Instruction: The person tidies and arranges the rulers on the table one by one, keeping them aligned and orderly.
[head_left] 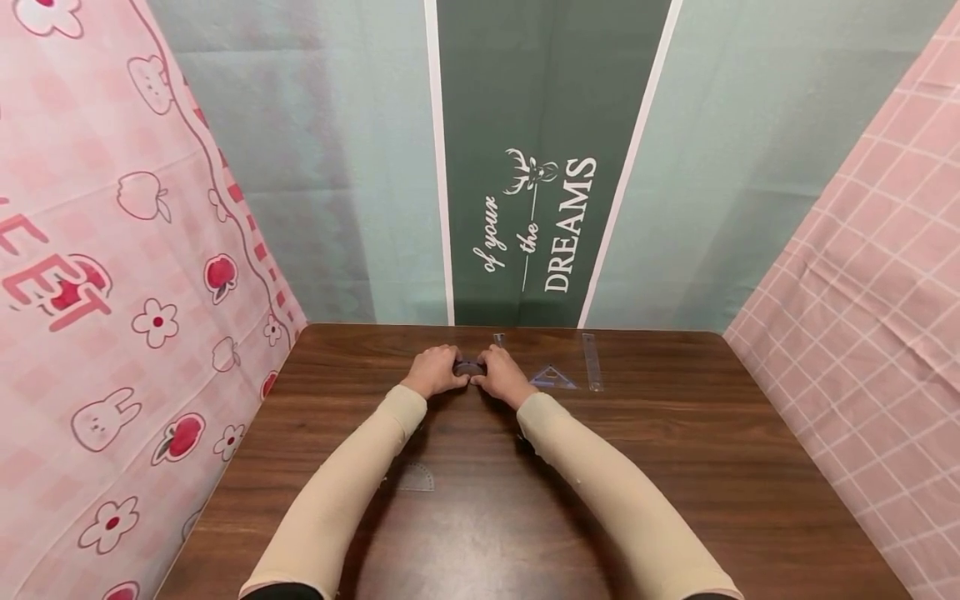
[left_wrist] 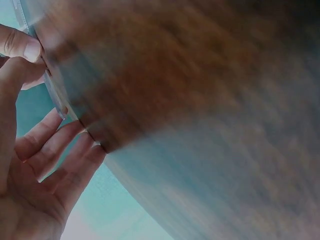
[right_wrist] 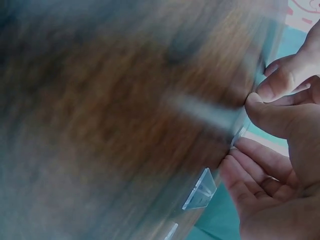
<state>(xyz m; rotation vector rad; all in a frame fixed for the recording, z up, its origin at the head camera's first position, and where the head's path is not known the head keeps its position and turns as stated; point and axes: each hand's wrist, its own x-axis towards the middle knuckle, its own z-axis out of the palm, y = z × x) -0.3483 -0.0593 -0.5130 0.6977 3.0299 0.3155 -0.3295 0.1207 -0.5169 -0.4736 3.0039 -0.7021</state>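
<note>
Near the far edge of the table, my left hand (head_left: 437, 371) and right hand (head_left: 504, 375) hold a small bluish clear protractor (head_left: 469, 368) with a curved edge. The left hand grips its left end and the right hand its right end, thumbs close together on the near side. In the wrist views the protractor shows only as a thin clear edge (left_wrist: 56, 95), partly hidden by fingers. Whether it touches the tabletop, I cannot tell. A blue-tinted set square (head_left: 553, 377) lies just right of the right hand.
On the brown wooden table (head_left: 675, 467) a clear ruler (head_left: 592, 362) lies at the back right. Another narrow clear ruler (head_left: 499, 340) shows beyond the right hand. A clear protractor (head_left: 416, 477) lies by the left forearm. Patterned cloths hang around the table.
</note>
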